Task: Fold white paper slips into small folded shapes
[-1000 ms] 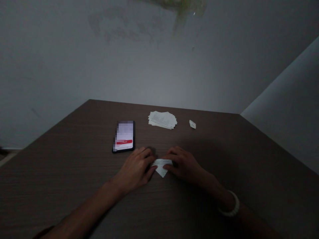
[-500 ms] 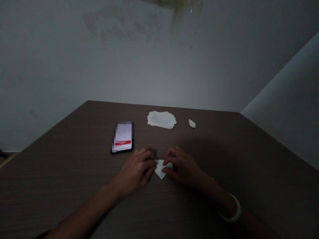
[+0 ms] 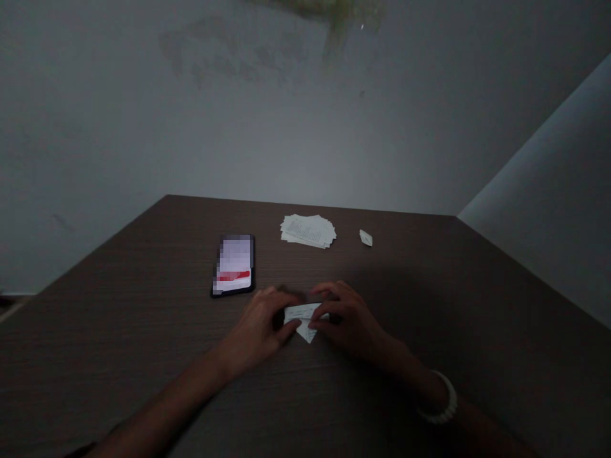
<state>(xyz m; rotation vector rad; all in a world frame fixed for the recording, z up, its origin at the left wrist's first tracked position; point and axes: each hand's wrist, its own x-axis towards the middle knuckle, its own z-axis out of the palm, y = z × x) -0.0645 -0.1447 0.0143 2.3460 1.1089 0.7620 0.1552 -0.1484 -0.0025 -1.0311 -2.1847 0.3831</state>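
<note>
A small piece of folded white paper (image 3: 303,312) with printed lines lies on the table, its lower end a downward point. My left hand (image 3: 261,324) is around its left side, thumb tip on the lower edge and index finger along the top. My right hand (image 3: 348,318) pinches the right part between thumb and fingers. The fingers partly cover the paper's two ends.
A brown wooden table (image 3: 143,343) stands against the wall. Left of centre lies a phone (image 3: 233,264) with its screen lit. Farther back are a pile of printed paper pieces (image 3: 309,231) and a small folded paper (image 3: 366,238).
My left thumb and index finger have spread apart, uncovering more of the paper's left side and its upper band. The right hand stays nearly in place, its index finger lifted slightly.
</note>
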